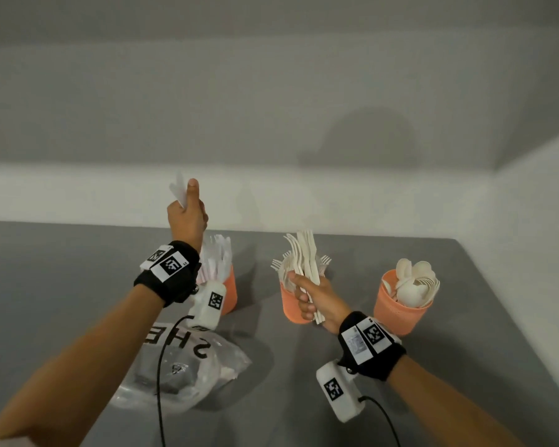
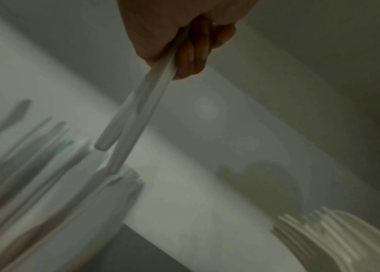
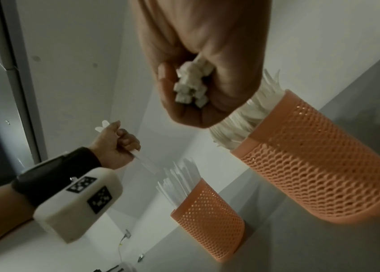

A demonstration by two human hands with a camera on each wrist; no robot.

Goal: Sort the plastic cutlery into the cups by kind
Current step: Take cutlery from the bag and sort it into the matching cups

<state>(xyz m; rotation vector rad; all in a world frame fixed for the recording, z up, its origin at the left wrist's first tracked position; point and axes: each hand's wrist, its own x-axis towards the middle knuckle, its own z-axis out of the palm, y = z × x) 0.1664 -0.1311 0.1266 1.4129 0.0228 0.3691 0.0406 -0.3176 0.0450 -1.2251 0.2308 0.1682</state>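
Three orange mesh cups stand in a row on the grey table (image 1: 62, 269). The left cup (image 1: 230, 293) holds white knives, the middle cup (image 1: 291, 306) forks, the right cup (image 1: 400, 312) spoons. My left hand (image 1: 188, 214) is raised above the left cup and grips two white knives (image 1: 178, 188); their handles (image 2: 135, 117) hang down toward the knives in that cup. My right hand (image 1: 315, 301) is in front of the middle cup and grips a mixed bundle of forks and knives (image 1: 305, 258) upright. The bundle's handle ends (image 3: 191, 86) stick out of the fist.
A crumpled clear plastic bag (image 1: 188, 369) with black lettering lies on the table under my left forearm. White walls close the table at the back and right. Cables run from both wrist cameras toward the table's near edge.
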